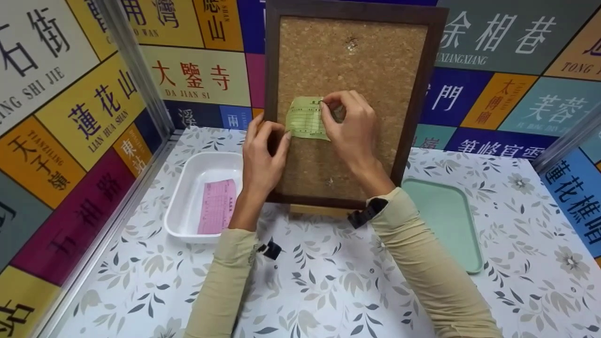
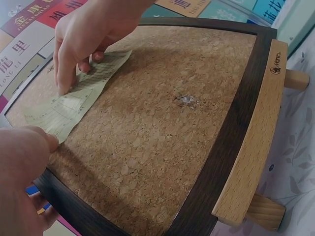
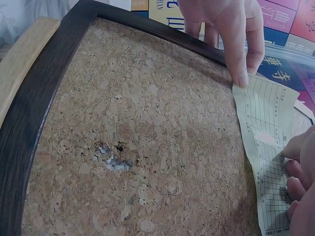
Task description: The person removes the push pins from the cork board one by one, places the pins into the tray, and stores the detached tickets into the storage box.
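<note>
A pale green printed slip lies against a dark-framed cork board, its outline curving. My left hand grips the board's left edge, its thumb pressing the slip's lower left corner while the fingers reach behind the frame. With thumb and index finger, my right hand pinches a small dark pin-like piece at the slip's upper right; the fingertips mostly hide it. In the left wrist view, the right index fingertip touches the slip. The right wrist view shows the left thumb on one corner of the slip.
A white tray with a pink printed slip stands at left. At right lies a flat green tray. A wooden ledge supports the board on a floral tablecloth. Sign-covered walls rise behind and beside it.
</note>
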`<state>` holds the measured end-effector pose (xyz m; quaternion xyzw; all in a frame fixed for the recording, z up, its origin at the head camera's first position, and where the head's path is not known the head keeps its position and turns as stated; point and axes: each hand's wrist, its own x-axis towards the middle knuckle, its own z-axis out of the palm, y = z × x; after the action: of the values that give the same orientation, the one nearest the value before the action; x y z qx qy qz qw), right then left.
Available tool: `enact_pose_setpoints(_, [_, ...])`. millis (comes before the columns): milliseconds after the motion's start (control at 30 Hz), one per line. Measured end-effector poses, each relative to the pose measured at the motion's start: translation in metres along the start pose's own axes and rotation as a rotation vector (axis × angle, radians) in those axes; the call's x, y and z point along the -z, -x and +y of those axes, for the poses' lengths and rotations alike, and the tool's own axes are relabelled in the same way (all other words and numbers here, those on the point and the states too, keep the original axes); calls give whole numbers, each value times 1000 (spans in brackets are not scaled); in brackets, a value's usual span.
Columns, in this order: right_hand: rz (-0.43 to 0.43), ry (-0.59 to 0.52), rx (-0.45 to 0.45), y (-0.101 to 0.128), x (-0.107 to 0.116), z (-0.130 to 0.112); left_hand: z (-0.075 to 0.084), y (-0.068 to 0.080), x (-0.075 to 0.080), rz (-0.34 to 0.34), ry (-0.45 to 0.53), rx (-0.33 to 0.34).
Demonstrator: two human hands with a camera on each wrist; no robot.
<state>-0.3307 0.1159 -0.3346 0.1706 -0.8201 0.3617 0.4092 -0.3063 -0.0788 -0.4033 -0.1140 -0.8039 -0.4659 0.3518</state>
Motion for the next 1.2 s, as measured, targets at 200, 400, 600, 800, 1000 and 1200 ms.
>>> enact_pose_setpoints(200, [2,-1,5,0,0,0,-1,-1,-1,3,-4,-11])
enact_pose_setpoints(400, [-18,14,13,1,1,0,-1,-1,0,2,2,-2])
enact_pose_setpoints(600, [-32,9,19,4,1,2,1,-1,0,13,7,7])
enact_pose_setpoints(800, [-51,-52,6,6,2,2,1,0,0,30,9,25])
enact_pose_setpoints(1000, [-54,-104,-28,7,3,1,3,0,0,50,13,17])
enact_pose_setpoints(1200, [-41,-135,-14,6,6,2,4,-1,1,64,15,13])
